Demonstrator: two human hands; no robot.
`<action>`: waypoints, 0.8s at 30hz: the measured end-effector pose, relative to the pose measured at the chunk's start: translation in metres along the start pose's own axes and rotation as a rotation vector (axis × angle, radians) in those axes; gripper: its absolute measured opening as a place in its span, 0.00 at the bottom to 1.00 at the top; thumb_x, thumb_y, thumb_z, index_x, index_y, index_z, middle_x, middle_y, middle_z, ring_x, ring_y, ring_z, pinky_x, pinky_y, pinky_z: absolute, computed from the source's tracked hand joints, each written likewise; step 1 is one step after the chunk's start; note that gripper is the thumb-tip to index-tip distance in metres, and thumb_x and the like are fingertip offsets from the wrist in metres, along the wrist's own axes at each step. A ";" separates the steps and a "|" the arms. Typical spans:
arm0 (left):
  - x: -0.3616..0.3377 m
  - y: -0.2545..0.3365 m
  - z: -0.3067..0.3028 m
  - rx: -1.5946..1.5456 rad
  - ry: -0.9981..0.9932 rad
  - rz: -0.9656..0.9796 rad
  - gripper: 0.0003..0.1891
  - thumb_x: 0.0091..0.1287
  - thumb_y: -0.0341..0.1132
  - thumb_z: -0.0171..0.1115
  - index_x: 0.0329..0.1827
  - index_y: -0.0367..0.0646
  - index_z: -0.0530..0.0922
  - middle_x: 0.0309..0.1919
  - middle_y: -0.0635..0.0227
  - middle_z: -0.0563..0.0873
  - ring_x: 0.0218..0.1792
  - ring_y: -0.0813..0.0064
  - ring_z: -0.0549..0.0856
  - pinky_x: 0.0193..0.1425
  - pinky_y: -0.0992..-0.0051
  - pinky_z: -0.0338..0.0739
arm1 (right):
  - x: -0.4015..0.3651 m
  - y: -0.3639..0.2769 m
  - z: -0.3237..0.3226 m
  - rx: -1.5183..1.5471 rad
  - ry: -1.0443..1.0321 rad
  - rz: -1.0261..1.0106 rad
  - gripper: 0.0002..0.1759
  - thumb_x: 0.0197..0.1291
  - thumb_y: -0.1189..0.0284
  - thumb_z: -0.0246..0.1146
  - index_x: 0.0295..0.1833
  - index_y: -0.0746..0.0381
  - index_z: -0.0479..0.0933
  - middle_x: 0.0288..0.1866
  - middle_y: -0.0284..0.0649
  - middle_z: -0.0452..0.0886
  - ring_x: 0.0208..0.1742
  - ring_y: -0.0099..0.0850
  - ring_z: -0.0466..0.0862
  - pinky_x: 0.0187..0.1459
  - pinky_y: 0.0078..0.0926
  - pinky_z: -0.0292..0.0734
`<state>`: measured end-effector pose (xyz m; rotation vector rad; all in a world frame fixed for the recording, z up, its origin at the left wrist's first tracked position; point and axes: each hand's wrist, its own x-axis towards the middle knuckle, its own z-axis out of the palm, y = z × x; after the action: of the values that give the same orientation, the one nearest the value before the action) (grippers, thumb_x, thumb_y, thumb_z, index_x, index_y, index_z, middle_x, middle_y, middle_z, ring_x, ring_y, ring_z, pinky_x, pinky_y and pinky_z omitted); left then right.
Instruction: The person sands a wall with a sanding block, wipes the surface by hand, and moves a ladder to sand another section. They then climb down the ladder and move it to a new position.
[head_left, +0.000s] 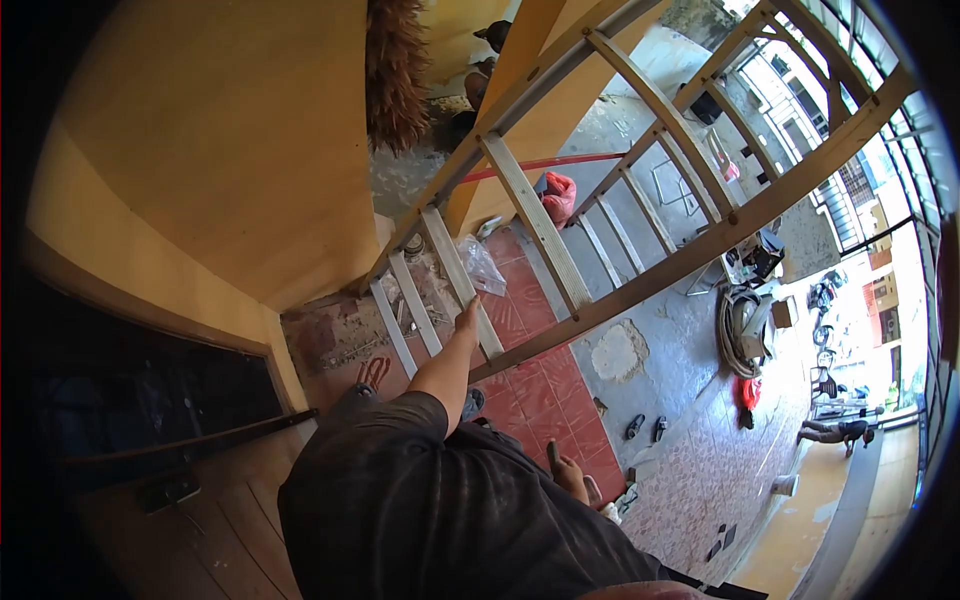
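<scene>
A metal stepladder [540, 225] stands in front of me, its rungs running across the upper middle. My left hand [468, 318] is closed round one of the lower rungs, with the arm stretched out from a dark sleeve. Close to the dark shirt, my right hand [570, 478] grips a small dark object [553, 455], whose lower part is hidden. A clear plastic bag [482, 264] lies on the floor just beyond the rung under my left hand.
Red tiles [520, 395] cover the floor below. Sandals [646, 428], a coiled hose [733, 330] and a red bundle [558, 198] lie farther off. A yellow wall [220, 150] rises at left. Another person [845, 432] is at far right.
</scene>
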<state>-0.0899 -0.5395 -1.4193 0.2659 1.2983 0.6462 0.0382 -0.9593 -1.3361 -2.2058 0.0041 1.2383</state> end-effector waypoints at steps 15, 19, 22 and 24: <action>-0.037 0.006 -0.036 -0.036 0.179 0.081 0.39 0.51 0.60 0.71 0.51 0.30 0.81 0.45 0.53 0.85 0.47 0.62 0.83 0.52 0.61 0.76 | 0.067 -0.171 -0.027 0.296 -0.076 -0.558 0.25 0.70 0.65 0.57 0.70 0.57 0.66 0.58 0.44 0.74 0.49 0.38 0.80 0.44 0.41 0.81; -0.060 0.002 -0.050 -0.037 0.216 0.054 0.37 0.51 0.61 0.71 0.45 0.29 0.83 0.39 0.53 0.86 0.42 0.62 0.84 0.48 0.61 0.77 | -0.006 -0.289 -0.012 0.125 -0.036 -0.866 0.26 0.68 0.66 0.61 0.69 0.59 0.67 0.60 0.46 0.72 0.55 0.37 0.78 0.52 0.35 0.79; -0.058 -0.003 -0.067 -0.013 0.230 0.010 0.38 0.51 0.62 0.71 0.46 0.28 0.82 0.41 0.52 0.86 0.43 0.60 0.85 0.48 0.60 0.77 | -0.049 -0.339 0.005 0.010 0.142 -1.055 0.28 0.69 0.66 0.60 0.71 0.60 0.64 0.54 0.44 0.75 0.52 0.33 0.79 0.53 0.34 0.78; -0.058 -0.006 -0.081 -0.007 0.250 0.048 0.40 0.51 0.62 0.71 0.48 0.27 0.81 0.42 0.50 0.86 0.44 0.59 0.85 0.49 0.60 0.78 | -0.097 -0.367 0.028 0.228 0.038 -1.121 0.26 0.70 0.65 0.57 0.70 0.61 0.64 0.49 0.43 0.76 0.49 0.31 0.79 0.52 0.34 0.78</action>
<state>-0.1720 -0.5916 -1.3979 0.2154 1.5324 0.7418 0.0661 -0.6721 -1.0882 -1.5719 -0.8938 0.5063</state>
